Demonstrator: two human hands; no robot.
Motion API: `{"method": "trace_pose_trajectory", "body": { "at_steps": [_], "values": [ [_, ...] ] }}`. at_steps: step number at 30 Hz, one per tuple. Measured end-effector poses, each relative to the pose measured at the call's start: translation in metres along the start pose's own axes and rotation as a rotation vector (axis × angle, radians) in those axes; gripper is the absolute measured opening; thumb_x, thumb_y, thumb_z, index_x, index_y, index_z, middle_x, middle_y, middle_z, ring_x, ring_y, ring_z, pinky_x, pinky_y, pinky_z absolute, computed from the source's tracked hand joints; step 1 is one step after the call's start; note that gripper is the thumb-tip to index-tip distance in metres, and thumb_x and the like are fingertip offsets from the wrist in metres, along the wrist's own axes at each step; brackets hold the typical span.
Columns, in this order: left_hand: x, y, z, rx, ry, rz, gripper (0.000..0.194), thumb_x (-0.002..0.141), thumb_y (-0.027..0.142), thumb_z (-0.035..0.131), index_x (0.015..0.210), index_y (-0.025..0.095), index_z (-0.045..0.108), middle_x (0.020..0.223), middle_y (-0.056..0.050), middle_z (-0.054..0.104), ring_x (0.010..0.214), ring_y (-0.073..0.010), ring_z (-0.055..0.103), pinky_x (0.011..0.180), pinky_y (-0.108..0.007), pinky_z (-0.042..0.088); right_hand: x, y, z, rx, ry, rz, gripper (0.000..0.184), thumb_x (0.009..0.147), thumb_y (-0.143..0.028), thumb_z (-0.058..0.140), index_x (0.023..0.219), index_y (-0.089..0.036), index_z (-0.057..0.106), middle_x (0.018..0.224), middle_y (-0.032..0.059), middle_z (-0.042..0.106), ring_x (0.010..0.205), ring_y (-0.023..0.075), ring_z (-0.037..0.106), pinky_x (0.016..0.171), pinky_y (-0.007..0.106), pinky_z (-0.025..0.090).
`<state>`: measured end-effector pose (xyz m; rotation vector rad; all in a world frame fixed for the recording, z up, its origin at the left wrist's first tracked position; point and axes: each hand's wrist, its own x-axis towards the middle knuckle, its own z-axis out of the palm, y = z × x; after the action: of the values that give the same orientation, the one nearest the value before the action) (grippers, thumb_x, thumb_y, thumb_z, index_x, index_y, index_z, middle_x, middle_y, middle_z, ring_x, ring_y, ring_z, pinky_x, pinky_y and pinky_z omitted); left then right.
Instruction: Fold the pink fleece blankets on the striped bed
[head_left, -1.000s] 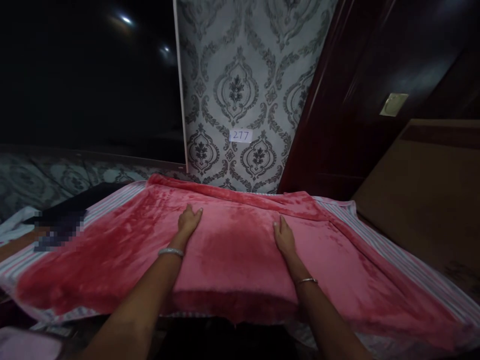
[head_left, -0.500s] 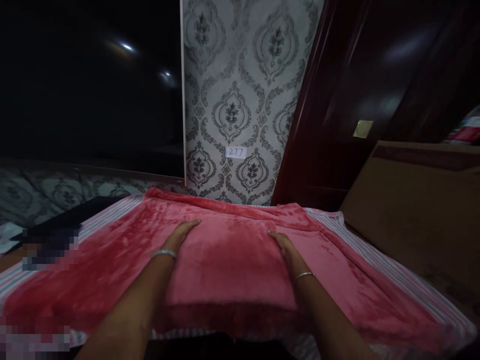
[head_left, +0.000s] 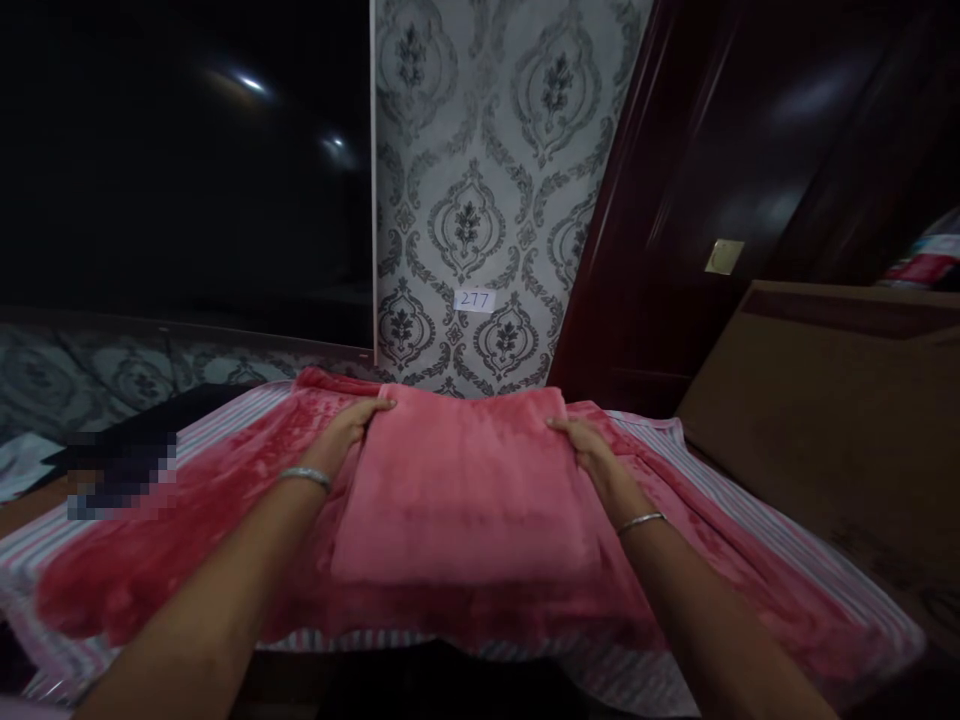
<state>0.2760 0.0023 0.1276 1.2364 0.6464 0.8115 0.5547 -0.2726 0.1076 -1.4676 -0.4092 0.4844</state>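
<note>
A folded pink plush cloth (head_left: 465, 485) is held up between my two hands above a larger red plush blanket (head_left: 195, 530) spread on a striped sheet (head_left: 720, 510). My left hand (head_left: 346, 432) grips the folded cloth's left far corner, fingers curled over its top edge. My right hand (head_left: 592, 455) grips the right far corner the same way. Both wrists wear thin bangles.
Patterned grey wallpaper with a small label reading 277 (head_left: 475, 299) stands straight ahead. A dark wooden door (head_left: 750, 180) is to the right, and a brown wooden board (head_left: 825, 400) lies beside the bed. A dark screen (head_left: 180, 160) fills the upper left.
My hands went from lying flat on the cloth to gripping its far corners. The folded pink cloth is now lifted off the red blanket.
</note>
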Motion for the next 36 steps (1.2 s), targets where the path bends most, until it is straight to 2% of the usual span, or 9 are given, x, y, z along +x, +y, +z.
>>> {"method": "trace_pose_trajectory", "body": {
  "at_steps": [5,8,13,18,21,25,29,33,36],
  "values": [
    [0.016,0.07,0.012,0.054,0.016,0.278,0.046,0.043,0.012,0.075,0.088,0.018,0.067,0.085,0.002,0.068,0.081,-0.0164,0.063,0.072,-0.024,0.051,0.014,-0.057,-0.002,0.034,0.109,-0.298,0.031,0.055,-0.016,0.07,0.085,-0.017,0.066,0.081,-0.0001,0.072,0.079,0.0189,0.065,0.078,0.03,0.054],
    [0.008,0.088,0.009,0.22,0.045,0.551,0.047,0.049,0.013,0.07,0.095,0.02,0.059,0.093,0.003,0.063,0.09,-0.0154,0.06,0.08,-0.024,0.05,0.011,-0.065,-0.006,-0.045,0.165,-0.57,0.038,0.056,-0.022,0.071,0.093,-0.015,0.064,0.092,0.0017,0.071,0.088,0.0195,0.062,0.085,0.031,0.05],
    [-0.031,0.038,-0.03,0.644,0.072,0.743,0.04,0.065,0.03,0.07,0.1,0.022,0.054,0.103,-0.002,0.062,0.1,-0.0201,0.059,0.091,-0.031,0.05,-0.027,0.006,-0.027,-0.328,0.136,-0.769,0.042,0.071,-0.042,0.065,0.104,-0.018,0.062,0.105,0.0098,0.071,0.095,0.0257,0.061,0.087,0.036,0.05],
    [-0.081,-0.055,-0.067,0.826,0.157,0.417,0.039,0.07,0.037,0.071,0.105,0.023,0.06,0.106,-0.008,0.067,0.108,-0.0321,0.06,0.092,-0.043,0.051,-0.08,0.116,-0.057,-0.563,0.027,-0.557,0.032,0.072,-0.044,0.059,0.094,-0.022,0.062,0.103,0.01,0.07,0.098,0.0288,0.061,0.093,0.041,0.05],
    [-0.106,-0.087,-0.076,0.879,0.184,0.288,0.045,0.072,0.041,0.07,0.113,0.025,0.062,0.11,-0.011,0.068,0.115,-0.0383,0.058,0.091,-0.048,0.051,-0.103,0.152,-0.069,-0.632,-0.021,-0.547,0.031,0.071,-0.043,0.06,0.095,-0.024,0.062,0.107,0.0098,0.07,0.105,0.0301,0.06,0.1,0.043,0.047],
    [-0.127,-0.093,-0.085,0.955,0.18,0.236,0.048,0.071,0.037,0.067,0.117,0.023,0.063,0.111,-0.011,0.07,0.116,-0.038,0.058,0.097,-0.05,0.049,-0.117,0.157,-0.082,-0.644,-0.057,-0.572,0.029,0.074,-0.039,0.054,0.097,-0.024,0.065,0.111,0.0109,0.07,0.109,0.0296,0.061,0.102,0.044,0.046],
    [-0.132,-0.074,-0.086,0.985,0.132,0.321,0.038,0.078,0.034,0.056,0.114,0.025,0.067,0.117,-0.008,0.069,0.122,-0.0337,0.057,0.106,-0.048,0.046,-0.115,0.126,-0.078,-0.72,0.081,-0.594,0.033,0.086,-0.039,0.043,0.098,-0.023,0.069,0.105,0.0098,0.072,0.102,0.0272,0.064,0.098,0.044,0.048],
    [-0.12,-0.056,-0.052,1.18,-0.113,0.569,0.047,0.088,0.035,0.045,0.13,0.021,0.062,0.138,-0.008,0.062,0.135,-0.0287,0.05,0.119,-0.045,0.032,-0.108,0.096,-0.029,-0.859,0.034,-0.709,0.05,0.094,-0.045,0.042,0.132,-0.019,0.062,0.133,0.0123,0.064,0.125,0.0286,0.055,0.11,0.047,0.039],
    [-0.111,-0.064,-0.021,1.417,-0.168,0.549,0.059,0.091,0.042,0.05,0.146,0.019,0.05,0.156,-0.012,0.045,0.149,-0.032,0.031,0.124,-0.053,0.014,-0.111,0.096,0.012,-1.127,-0.114,-0.625,0.058,0.096,-0.044,0.047,0.149,-0.022,0.048,0.155,0.0095,0.046,0.145,0.0322,0.034,0.119,0.053,0.025]
  ]
}}
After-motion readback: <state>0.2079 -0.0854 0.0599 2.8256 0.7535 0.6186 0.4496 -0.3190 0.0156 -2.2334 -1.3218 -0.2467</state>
